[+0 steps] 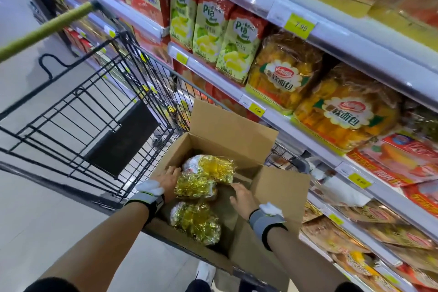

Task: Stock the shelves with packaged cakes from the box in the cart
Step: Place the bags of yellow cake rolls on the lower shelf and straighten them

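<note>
An open cardboard box point(227, 130) sits in the black wire cart point(99, 111). Three gold-foil packaged cakes lie inside it: one at the back point(213, 168), one in the middle point(195, 188), one nearest me point(196, 221). My left hand point(169, 179) reaches into the box on the left, fingers touching the middle and back packs. On the right side of the box my right hand point(243, 198) hovers inside with fingers spread, beside the middle pack and holding nothing. Both wrists wear grey-and-white bands.
Shelves point(320, 31) run along the right, filled with green-and-red Pia bags point(208, 31), round orange bread packs point(282, 71) and red flat packs point(403, 159), with yellow price tags. The cart's green handle point(45, 28) crosses the upper left. Grey floor lies to the left.
</note>
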`<action>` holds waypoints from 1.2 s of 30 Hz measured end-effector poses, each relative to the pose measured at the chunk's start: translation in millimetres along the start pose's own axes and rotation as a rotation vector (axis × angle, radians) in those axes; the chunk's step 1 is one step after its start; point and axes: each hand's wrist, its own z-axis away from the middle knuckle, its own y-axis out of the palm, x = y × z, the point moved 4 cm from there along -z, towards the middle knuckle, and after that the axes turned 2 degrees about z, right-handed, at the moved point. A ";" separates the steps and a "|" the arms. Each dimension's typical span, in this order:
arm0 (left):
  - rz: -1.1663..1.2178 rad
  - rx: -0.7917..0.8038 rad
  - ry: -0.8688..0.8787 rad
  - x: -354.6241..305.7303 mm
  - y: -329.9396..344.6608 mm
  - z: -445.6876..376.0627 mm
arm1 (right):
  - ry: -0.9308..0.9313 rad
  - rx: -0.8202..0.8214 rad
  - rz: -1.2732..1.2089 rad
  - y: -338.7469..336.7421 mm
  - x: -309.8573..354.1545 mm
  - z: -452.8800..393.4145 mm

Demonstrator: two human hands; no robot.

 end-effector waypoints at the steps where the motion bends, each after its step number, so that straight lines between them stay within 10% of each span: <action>1: -0.016 0.017 -0.006 1.1 1.4 -4.2 | 0.004 0.025 -0.001 5.2 0.6 -5.7; 36: 0.246 0.006 0.071 10.0 26.5 -38.8 | -0.022 -0.131 -0.014 58.6 8.0 -78.9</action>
